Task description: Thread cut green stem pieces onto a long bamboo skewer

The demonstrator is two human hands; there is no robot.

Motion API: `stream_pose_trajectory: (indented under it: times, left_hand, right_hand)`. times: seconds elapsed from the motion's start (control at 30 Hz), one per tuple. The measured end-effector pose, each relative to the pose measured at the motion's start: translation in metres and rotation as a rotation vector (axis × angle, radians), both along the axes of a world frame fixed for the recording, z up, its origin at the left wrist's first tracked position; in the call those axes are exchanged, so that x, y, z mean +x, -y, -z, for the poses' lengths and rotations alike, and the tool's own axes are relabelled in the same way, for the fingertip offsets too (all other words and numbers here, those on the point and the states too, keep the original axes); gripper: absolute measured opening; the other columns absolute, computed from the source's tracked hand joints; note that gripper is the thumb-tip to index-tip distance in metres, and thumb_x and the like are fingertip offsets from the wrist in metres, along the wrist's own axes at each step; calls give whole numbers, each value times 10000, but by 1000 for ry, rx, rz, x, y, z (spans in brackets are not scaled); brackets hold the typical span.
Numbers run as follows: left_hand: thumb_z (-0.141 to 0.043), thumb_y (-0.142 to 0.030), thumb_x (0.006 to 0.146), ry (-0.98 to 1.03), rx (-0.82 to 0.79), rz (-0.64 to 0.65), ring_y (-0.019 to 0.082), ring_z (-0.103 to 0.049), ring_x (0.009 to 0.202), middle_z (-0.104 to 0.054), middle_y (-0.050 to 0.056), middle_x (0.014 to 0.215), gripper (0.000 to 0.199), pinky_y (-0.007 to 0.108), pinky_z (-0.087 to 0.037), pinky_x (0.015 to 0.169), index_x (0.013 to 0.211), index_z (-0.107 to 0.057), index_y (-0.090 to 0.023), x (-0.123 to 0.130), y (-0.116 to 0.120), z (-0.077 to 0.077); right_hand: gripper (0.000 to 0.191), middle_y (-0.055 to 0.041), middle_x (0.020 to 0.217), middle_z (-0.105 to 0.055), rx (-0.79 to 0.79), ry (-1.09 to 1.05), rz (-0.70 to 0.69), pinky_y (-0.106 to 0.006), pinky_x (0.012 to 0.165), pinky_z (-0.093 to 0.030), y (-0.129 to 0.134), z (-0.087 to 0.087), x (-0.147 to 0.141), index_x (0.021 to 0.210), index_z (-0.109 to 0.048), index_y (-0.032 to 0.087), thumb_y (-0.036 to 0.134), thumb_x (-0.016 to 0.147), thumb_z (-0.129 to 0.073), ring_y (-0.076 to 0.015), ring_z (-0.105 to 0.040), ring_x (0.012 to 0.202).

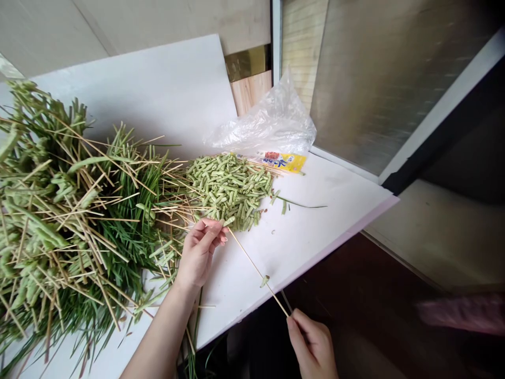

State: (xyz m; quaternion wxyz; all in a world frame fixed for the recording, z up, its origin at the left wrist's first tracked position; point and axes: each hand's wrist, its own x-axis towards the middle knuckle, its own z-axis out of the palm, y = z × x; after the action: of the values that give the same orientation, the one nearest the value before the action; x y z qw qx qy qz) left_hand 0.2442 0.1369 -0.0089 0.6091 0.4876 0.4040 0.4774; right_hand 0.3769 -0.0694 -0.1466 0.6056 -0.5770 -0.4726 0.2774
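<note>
one bean piece sits threaded partway along the stick, with most of the stick bare. the left hand pinches a second piece at the tip — whether pierced, i cannot tell. the right hand pinches the lower end. a loose heap lies on the counter just beyond the left hand — a big pile of sticks and greens to its left.

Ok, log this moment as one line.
left hand: green piece, at far end of skewer | right hand: grips near end | threaded piece partway along | cut pieces piled beyond left hand | plastic bag behind them
</note>
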Motion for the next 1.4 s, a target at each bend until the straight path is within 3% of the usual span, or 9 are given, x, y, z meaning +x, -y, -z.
stream_pose_trajectory:
  times: [0.47,0.73,0.9,1.13,1.4]
  left_hand:
    - [-889,-359,681,-24,15,1,85,-564,594,-680,10,701,284,194,-452,589,759,-711,-153,2,0,2]
    - [-892,-388,677,-39,59,-19,93,-561,607,-684,18,720,310,216,-458,611,795,-738,-146,3,2,4]
    - [-873,-375,714,-47,88,-17,99,-573,638,-689,19,745,273,218,-465,650,806,-741,-154,1,0,7]
    - [-836,-358,771,-122,158,8,118,-575,674,-679,14,748,216,241,-465,689,826,-751,-167,-1,1,13]
    - [-819,-409,781,-208,167,17,129,-568,674,-681,24,733,271,251,-455,677,815,-741,-151,1,3,13]
  right_hand:
    - [385,80,597,-190,-7,-8,-1,-232,421,-174,-1,0,1,695,-222,235,215,1021,-427,-82,-189,485]
    - [400,75,630,-177,-160,-101,81,-287,498,-161,1,-19,-6,693,-217,235,311,1037,-406,-103,-175,547]
    - [418,80,612,-170,-127,-132,35,-279,466,-157,0,-17,-5,675,-230,235,341,1031,-423,-98,-167,522]
    - [410,74,644,-163,-233,-213,88,-314,523,-155,0,-29,-9,681,-230,240,370,1016,-426,-116,-160,570]
    - [478,63,574,-260,-213,-236,161,-274,472,-235,1,-17,-10,611,-344,234,497,982,-492,-113,-258,510]
